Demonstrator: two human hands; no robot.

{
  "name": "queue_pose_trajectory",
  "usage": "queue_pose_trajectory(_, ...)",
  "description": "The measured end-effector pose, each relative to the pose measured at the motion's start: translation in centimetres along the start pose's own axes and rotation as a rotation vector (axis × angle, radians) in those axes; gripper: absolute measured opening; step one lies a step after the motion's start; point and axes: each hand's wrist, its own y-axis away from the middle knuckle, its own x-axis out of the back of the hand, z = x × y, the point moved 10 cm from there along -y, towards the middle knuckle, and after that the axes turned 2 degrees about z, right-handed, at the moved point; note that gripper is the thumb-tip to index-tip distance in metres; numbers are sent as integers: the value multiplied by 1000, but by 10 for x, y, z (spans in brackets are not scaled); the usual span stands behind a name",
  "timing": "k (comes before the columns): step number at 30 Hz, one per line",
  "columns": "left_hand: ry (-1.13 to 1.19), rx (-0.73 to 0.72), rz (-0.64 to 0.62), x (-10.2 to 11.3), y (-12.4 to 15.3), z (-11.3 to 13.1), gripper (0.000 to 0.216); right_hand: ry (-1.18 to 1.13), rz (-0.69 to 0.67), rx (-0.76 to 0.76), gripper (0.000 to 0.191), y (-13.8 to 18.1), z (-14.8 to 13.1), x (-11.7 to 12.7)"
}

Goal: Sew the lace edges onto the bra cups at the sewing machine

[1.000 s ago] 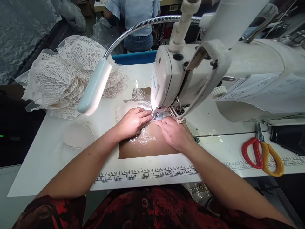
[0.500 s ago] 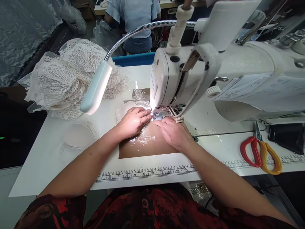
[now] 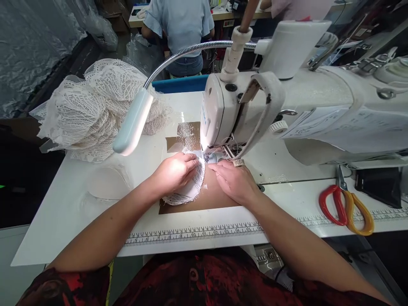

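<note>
My left hand [image 3: 174,172] presses flat on a small rounded piece of white lace [image 3: 191,189] that lies on the brown patch of the table, just left of the needle. My right hand [image 3: 234,180] rests palm down right of the needle, its fingertips touching the lace edge under the presser foot [image 3: 211,158] of the white sewing machine [image 3: 255,110]. Neither hand lifts the lace; both pin it to the table.
A heap of white lace [image 3: 92,106] sits at the back left. A gooseneck lamp [image 3: 132,123] hangs over the table. Pale bra cups [image 3: 106,182] lie left. Red and yellow scissors [image 3: 346,204] lie right. A ruler strip [image 3: 194,233] runs along the front edge. A person in blue [image 3: 180,25] stands behind.
The lace piece has turned and come toward me under my left hand, which slid back and left. My right hand stays beside the needle. The camera tilted up slightly.
</note>
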Motion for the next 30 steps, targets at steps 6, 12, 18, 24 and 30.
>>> queue_pose_trajectory(6, 6, -89, 56, -11, -2, 9, 34, -46, 40, 68, 37, 1, -8, 4)
queue_pose_trajectory(12, -29, -20, 40, -19, -3, 12, 34, -60, 58, 148, 35, 3, -15, 4)
queue_pose_trajectory(18, -71, 56, 17, -21, -5, 15, 35, -6, 10, 140, 33, 0, -16, -1)
queue_pose_trajectory(24, -103, 137, -68, -20, -7, 16, 36, 35, -26, 99, 33, -2, -12, -4)
queue_pose_trajectory(30, -108, 104, -101, -12, 3, 13, 34, 5, -26, 99, 33, 2, -11, -2)
